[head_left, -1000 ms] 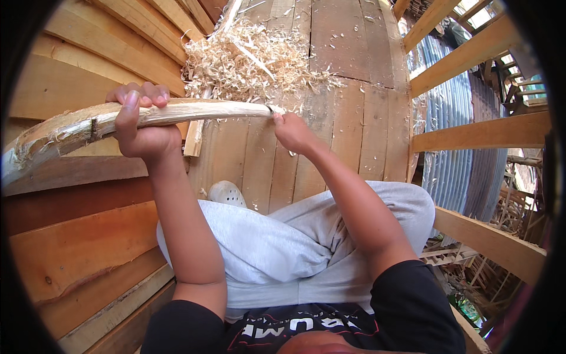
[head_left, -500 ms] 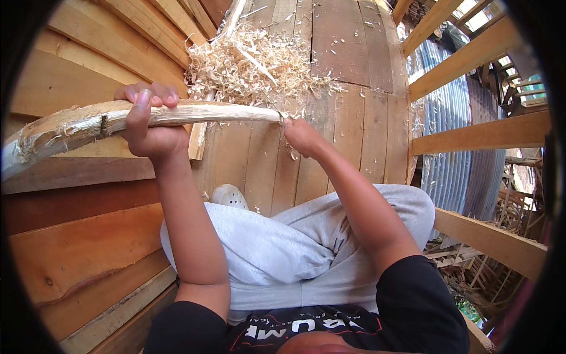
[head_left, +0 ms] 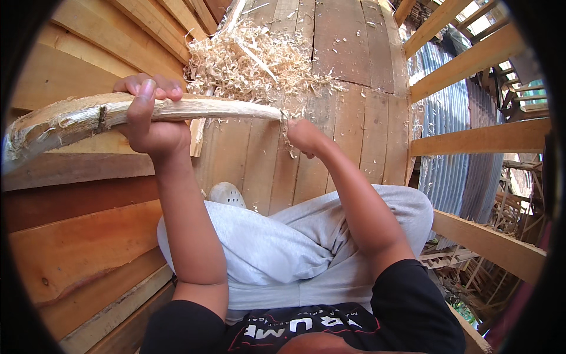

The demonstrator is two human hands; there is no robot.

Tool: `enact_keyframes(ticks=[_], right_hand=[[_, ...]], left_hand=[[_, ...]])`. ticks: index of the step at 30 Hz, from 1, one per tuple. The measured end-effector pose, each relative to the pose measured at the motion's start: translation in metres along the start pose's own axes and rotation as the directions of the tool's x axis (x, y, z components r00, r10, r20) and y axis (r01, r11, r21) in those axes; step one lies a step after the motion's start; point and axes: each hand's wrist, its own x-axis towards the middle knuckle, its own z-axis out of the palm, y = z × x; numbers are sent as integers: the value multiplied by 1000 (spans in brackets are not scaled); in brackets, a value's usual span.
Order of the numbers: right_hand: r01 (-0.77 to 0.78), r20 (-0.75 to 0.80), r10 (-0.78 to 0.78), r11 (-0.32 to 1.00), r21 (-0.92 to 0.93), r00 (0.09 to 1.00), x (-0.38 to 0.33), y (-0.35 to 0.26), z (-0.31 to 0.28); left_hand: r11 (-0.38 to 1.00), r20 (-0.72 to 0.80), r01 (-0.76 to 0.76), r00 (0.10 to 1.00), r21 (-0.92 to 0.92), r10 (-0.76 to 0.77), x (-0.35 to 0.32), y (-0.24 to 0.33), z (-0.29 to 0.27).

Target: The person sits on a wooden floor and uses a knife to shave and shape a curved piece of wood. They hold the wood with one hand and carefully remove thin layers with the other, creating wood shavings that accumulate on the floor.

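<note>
A long, curved piece of pale wood [head_left: 224, 110] runs from the left edge to the middle, its near end rough and its far end shaved to a narrow tip. My left hand [head_left: 154, 115] is closed round it about midway, thumb on top and fingers over the far side. Just beyond the tip is my right hand [head_left: 306, 138], closed in a fist. Whatever it grips is hidden behind the fingers, though thin pale curls [head_left: 290, 150] hang beside it at the tip.
A heap of curled wood shavings [head_left: 253, 65] lies on the plank floor [head_left: 336, 141]. Stacked boards [head_left: 88, 248] line the left. Wooden rails [head_left: 477, 137] stand on the right, with corrugated metal sheets [head_left: 448, 106] beyond. A light perforated shoe [head_left: 226, 194] shows beside my grey-trousered legs.
My right hand has moved slightly right and down, a little away from the tip. The wood's left end has dipped slightly, while my left hand keeps its grip.
</note>
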Motion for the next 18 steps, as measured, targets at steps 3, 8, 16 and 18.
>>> enact_keyframes(ticks=[3,8,16,18], right_hand=[[147,-128,-174,969,-199,976,-18,-10,-2],[178,-122,-230,926,-332,966,-18,-11,9],[126,8,-130,942,-310,991,-41,-24,-11],[128,23,-127,945,-300,992,-44,-27,-12]], left_hand=[[1000,-59,13,998,11,-12,0,3,-1],[1000,-120,9,993,15,-8,0,2,-1],[1000,-81,-27,996,6,27,-1,1,0],[1000,-80,-19,997,-19,17,-1,2,1]])
